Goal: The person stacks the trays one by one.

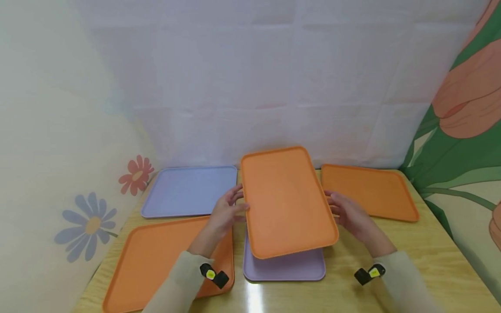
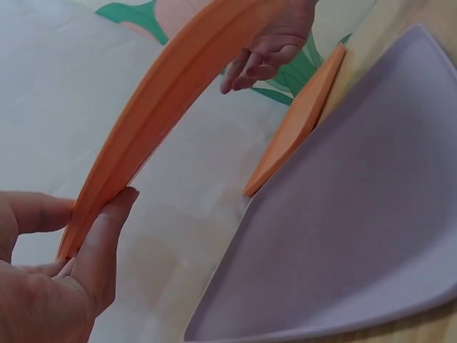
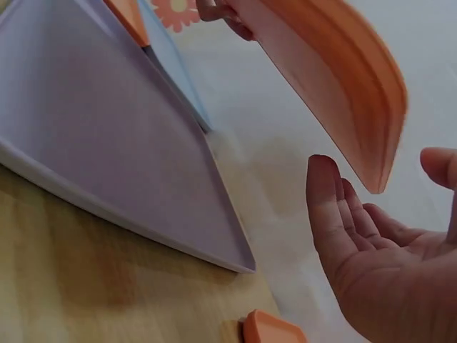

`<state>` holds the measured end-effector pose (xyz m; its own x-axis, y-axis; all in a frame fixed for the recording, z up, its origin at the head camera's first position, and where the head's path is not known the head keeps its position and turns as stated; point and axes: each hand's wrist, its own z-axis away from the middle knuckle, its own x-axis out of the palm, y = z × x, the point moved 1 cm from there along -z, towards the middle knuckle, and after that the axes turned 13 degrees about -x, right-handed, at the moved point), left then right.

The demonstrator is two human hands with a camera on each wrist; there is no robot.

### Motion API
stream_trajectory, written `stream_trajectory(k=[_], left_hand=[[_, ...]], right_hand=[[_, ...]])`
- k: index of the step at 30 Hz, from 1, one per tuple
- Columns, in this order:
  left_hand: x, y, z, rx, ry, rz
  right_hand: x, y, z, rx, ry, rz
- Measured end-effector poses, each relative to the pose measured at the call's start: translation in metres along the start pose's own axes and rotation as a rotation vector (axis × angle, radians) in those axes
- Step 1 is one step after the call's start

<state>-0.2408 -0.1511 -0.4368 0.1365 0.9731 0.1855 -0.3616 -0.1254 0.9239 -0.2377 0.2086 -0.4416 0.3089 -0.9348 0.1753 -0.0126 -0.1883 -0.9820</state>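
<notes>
An orange tray (image 1: 287, 202) is held up tilted above a purple tray (image 1: 289, 267) that lies on the table. My left hand (image 1: 227, 211) pinches its left edge, the thumb on one face and fingers on the other, as the left wrist view shows of the hand (image 2: 64, 286). At the opposite edge is my right hand (image 1: 350, 213). In the right wrist view this hand (image 3: 385, 257) has its palm up, fingers loosely extended below the tray's corner and thumb apart from it. Whether a fingertip touches the tray is hard to tell.
A blue tray (image 1: 192, 191) lies at the back left, with a larger orange tray (image 1: 156, 265) in front of it, partly under my left arm. Another orange tray (image 1: 368, 191) lies at the back right. White cloth (image 1: 274, 78) hangs behind the wooden table (image 1: 395, 261).
</notes>
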Motion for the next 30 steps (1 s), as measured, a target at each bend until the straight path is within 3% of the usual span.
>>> stream_trajectory(k=[6, 11, 30], left_hand=[[-0.003, 0.000, 0.003, -0.018, -0.101, -0.114], [-0.004, -0.003, 0.003, -0.044, -0.136, -0.159], [-0.014, -0.012, -0.007, -0.102, -0.142, -0.288]], right_hand=[[0.000, -0.004, -0.008, -0.008, -0.025, 0.037], [0.001, 0.002, -0.007, -0.009, 0.008, 0.123], [0.003, 0.027, -0.008, 0.035, 0.010, 0.166]])
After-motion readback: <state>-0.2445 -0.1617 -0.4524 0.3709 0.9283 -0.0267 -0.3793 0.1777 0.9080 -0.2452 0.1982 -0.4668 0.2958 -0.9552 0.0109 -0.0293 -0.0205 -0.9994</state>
